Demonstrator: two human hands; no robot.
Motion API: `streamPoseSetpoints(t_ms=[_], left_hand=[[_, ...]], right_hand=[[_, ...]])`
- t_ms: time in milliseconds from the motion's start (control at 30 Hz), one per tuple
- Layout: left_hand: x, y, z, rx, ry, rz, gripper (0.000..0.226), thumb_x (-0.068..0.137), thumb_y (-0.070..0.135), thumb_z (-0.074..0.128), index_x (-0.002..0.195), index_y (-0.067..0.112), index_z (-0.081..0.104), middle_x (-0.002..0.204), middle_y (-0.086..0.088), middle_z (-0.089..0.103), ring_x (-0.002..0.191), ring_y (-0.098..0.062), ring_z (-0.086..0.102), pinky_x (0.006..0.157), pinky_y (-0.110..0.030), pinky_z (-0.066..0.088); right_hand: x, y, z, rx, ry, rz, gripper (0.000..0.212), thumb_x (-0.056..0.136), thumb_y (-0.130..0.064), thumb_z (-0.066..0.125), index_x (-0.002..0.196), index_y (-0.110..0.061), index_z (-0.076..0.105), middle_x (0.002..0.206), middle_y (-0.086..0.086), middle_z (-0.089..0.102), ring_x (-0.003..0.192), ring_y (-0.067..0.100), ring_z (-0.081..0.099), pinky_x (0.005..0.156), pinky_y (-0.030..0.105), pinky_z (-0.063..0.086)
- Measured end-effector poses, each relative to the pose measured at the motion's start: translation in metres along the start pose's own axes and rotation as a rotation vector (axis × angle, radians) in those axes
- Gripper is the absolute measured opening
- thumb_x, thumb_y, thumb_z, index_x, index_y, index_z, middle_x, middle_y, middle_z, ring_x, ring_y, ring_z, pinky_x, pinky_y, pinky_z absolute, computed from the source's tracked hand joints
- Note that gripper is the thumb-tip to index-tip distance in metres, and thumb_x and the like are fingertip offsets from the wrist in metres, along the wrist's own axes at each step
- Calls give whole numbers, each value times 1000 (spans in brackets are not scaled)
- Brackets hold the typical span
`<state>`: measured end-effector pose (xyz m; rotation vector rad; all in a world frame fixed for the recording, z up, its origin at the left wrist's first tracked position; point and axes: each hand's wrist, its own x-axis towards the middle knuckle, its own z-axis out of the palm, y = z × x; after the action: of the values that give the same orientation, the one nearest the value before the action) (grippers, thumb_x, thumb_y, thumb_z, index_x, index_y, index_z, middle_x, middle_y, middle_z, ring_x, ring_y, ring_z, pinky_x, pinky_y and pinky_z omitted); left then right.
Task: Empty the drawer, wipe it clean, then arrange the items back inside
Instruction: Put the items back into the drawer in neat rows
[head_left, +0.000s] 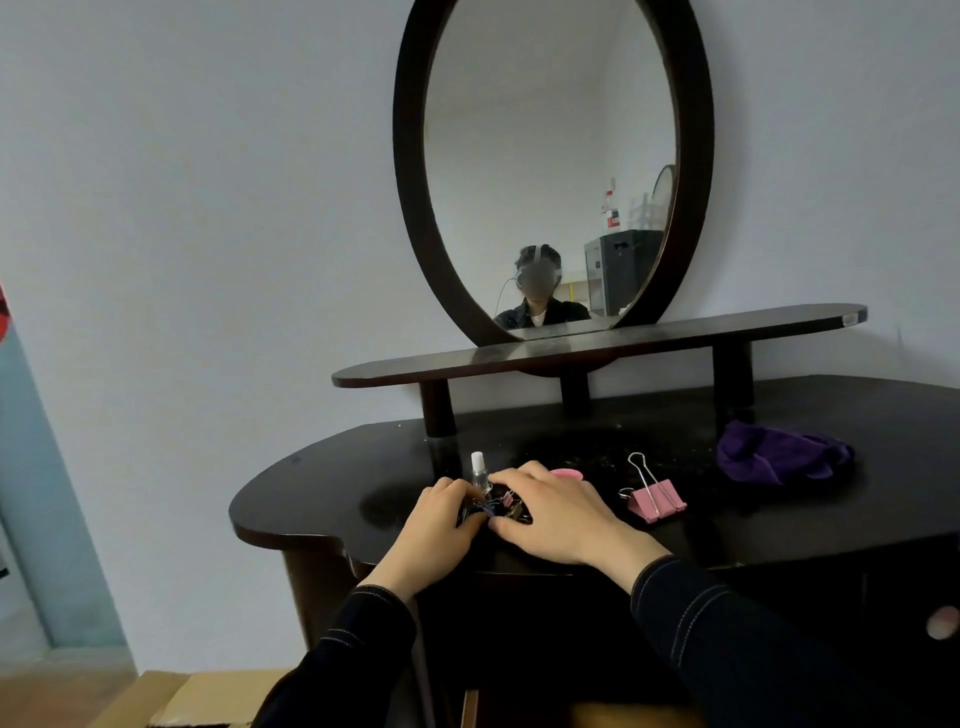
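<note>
— What are the hands doing?

— Both are on a little heap of small binder clips (503, 506) near the front edge of the dark desk (332, 499). The left hand (441, 525) is at the left side of the heap. Its fingers (452, 491) are bent down and pinch the clips. The right hand (561, 514) cups the heap from the right, with its fingers curled over the top and the thumb pushed against the near side.

— What else is on the desk?

— A small clear bottle (478, 470) with a white cap stands upright just behind the heap. A round pink thing (567, 474) peeks out behind the right hand; I think it is a lid or a little dish, but most of it is hidden. A big pink binder clip (655, 499) lies to the right, apart from the hands, with one wire handle sticking up. A purple cloth (779, 451) sits crumpled farther right, near the back.

— And the drawer?

— The front under the desk is too dark for me to tell. A pale round knob (941, 622) shows low on the right.

— What is above?

— A long dark shelf (597, 348) on short legs, and an oval mirror (550, 156) on the wall.
</note>
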<state>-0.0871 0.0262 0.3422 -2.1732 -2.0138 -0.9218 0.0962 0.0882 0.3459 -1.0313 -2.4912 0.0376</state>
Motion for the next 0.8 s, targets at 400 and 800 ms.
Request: streamPoseSetpoints(t_ms=[400,800], left_hand=[[-3,-3,3,64,62,-25,29,84,40,53,109,25,54,103,10,51,99,-15,45,85,-27,40],[-4,1,7,143,57,70,9,90,35,58,90,30,51,90,13,45,90,-13,44,76,-24,38]], right_hand=[[11,-1,10,-34,121,9,23,89,-48,56,98,-32,41,103,-9,45,72,12,55,60,30,42],[11,-3,9,-41,87,28,16,99,-37,49,109,-25,54,110,-4,53,86,19,59,67,34,47]])
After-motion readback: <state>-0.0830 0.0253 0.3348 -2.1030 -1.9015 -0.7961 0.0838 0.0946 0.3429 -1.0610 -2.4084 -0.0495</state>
